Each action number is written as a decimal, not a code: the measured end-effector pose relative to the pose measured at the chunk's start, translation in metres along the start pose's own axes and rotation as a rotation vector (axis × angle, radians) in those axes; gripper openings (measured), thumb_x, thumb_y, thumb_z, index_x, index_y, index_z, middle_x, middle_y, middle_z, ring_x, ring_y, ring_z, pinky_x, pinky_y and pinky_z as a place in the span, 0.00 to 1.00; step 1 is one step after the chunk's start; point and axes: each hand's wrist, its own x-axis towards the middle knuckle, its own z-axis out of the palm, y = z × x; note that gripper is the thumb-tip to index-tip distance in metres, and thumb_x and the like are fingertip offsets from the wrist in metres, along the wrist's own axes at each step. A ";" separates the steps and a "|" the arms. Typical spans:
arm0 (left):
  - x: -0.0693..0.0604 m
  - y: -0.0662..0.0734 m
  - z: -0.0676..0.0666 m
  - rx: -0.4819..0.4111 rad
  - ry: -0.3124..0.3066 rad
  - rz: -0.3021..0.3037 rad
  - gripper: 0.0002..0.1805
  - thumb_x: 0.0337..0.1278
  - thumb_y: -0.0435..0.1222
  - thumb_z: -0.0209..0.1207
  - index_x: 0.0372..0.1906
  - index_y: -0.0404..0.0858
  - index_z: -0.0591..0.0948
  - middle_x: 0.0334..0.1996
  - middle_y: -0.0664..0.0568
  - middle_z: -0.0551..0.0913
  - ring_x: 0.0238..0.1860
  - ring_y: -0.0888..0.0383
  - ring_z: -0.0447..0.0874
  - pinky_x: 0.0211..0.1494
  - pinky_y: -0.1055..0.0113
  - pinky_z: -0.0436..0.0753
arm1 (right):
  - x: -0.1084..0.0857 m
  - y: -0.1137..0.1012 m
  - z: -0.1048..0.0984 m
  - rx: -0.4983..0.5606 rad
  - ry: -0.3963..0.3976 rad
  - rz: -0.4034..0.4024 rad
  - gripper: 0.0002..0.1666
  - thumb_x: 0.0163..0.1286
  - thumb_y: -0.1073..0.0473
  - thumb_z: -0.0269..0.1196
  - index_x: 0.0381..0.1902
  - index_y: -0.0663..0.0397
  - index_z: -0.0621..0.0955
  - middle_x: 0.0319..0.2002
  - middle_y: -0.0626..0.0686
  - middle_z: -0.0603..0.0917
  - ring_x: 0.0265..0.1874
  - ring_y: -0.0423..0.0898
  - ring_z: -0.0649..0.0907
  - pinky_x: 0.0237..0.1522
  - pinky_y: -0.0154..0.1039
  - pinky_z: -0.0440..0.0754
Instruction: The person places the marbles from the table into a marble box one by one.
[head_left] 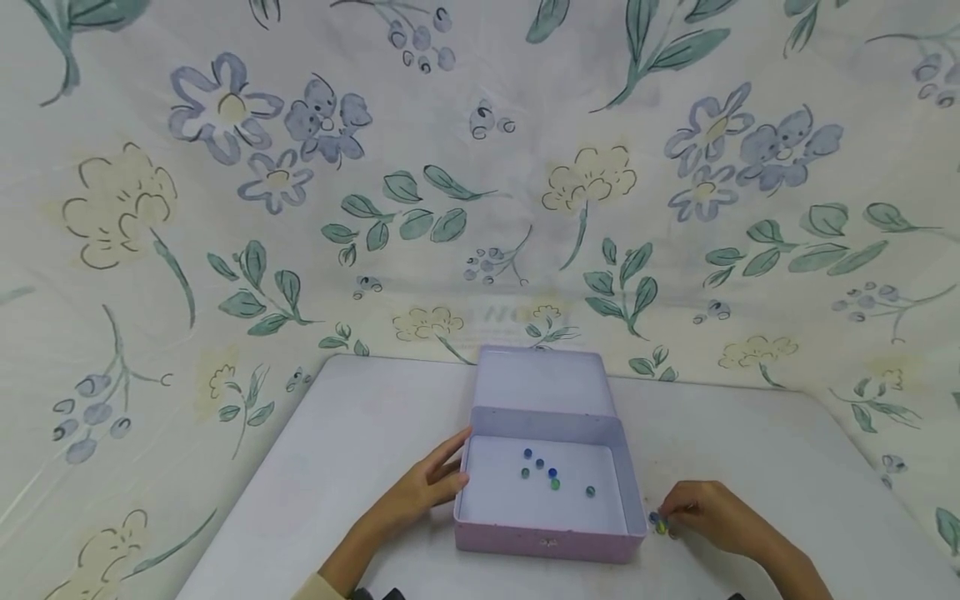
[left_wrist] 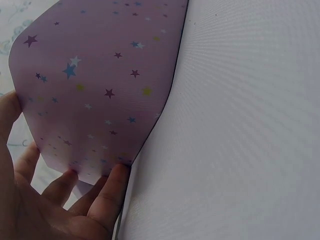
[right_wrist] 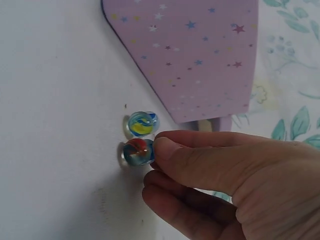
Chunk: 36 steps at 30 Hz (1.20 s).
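An open pink tin box (head_left: 551, 540) with a star print holds several blue and green glass marbles (head_left: 540, 463) on its white floor. My left hand (head_left: 416, 493) rests against the box's left side, fingers extended and spread; in the left wrist view its fingertips touch the star-printed wall (left_wrist: 100, 95). To the right of the box, my right hand (head_left: 708, 512) is low over the table. Its thumb and forefinger pinch a marble with a red swirl (right_wrist: 137, 151). A marble with a yellow and blue swirl (right_wrist: 142, 124) lies beside it on the table.
The box's lid (head_left: 543, 382) is tipped back behind it. Under everything is a white table (head_left: 375, 417), its far edge against a flower-printed sheet (head_left: 480, 208). The box's right wall (right_wrist: 190, 55) stands close to the right hand.
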 end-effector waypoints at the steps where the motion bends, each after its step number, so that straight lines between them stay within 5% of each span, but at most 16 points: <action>1: 0.000 0.000 0.000 -0.003 0.000 0.000 0.37 0.74 0.40 0.53 0.81 0.53 0.50 0.82 0.44 0.40 0.77 0.28 0.46 0.71 0.40 0.71 | 0.000 0.000 0.000 -0.004 0.000 0.000 0.09 0.63 0.70 0.65 0.36 0.53 0.88 0.35 0.46 0.89 0.36 0.31 0.84 0.38 0.30 0.87; 25: 0.001 0.001 0.000 0.011 -0.003 0.008 0.38 0.74 0.41 0.53 0.81 0.51 0.50 0.82 0.45 0.41 0.77 0.27 0.47 0.70 0.40 0.73 | -0.006 -0.002 -0.009 0.048 -0.023 0.146 0.02 0.66 0.60 0.67 0.37 0.48 0.84 0.38 0.43 0.87 0.38 0.30 0.83 0.40 0.30 0.86; 31: 0.000 0.002 0.000 0.013 0.002 -0.004 0.37 0.74 0.41 0.53 0.81 0.53 0.51 0.82 0.45 0.41 0.77 0.27 0.46 0.70 0.40 0.72 | -0.002 -0.005 -0.022 0.059 0.013 0.106 0.05 0.66 0.62 0.67 0.40 0.53 0.85 0.40 0.51 0.87 0.40 0.30 0.83 0.41 0.34 0.88; 36: -0.001 0.002 0.001 0.024 0.007 0.000 0.37 0.74 0.41 0.53 0.81 0.54 0.51 0.82 0.46 0.41 0.77 0.27 0.46 0.70 0.40 0.73 | 0.009 -0.011 -0.033 0.073 0.079 -0.010 0.07 0.66 0.67 0.66 0.41 0.55 0.85 0.40 0.56 0.86 0.41 0.30 0.83 0.41 0.32 0.88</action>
